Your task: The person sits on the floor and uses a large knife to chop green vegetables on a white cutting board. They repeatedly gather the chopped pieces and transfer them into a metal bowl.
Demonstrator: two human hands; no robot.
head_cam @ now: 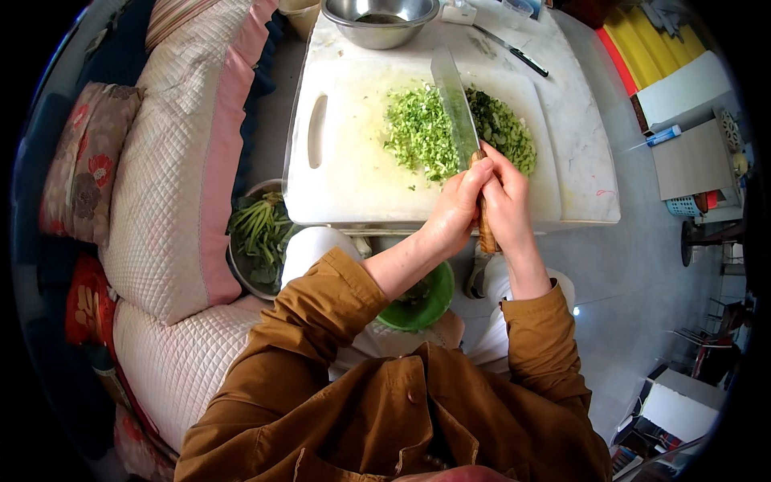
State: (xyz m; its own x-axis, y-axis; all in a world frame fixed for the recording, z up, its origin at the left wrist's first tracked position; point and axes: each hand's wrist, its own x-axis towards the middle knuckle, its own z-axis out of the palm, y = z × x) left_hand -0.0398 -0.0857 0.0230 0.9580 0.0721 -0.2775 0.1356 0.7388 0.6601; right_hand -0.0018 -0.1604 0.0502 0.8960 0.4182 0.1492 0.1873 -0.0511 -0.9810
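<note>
A broad-bladed kitchen knife (456, 102) with a wooden handle lies across the chopped greens (421, 129), its blade pointing away from me. My right hand (509, 193) is closed round the handle. My left hand (461, 202) presses against the handle from the left, near the blade's base; whether its fingers grip the handle cannot be told. Paler chopped greens are left of the blade and darker chopped leaves (500, 126) right of it, all on a white plastic cutting board (355, 187).
A steel bowl (379, 33) and a black-handled knife (530, 62) are on the marble-patterned table (584, 144) beyond the board. Below its near edge are a green basin (421, 307) and a metal basin (234, 259) of leafy greens. A quilted sofa (174, 181) stands left.
</note>
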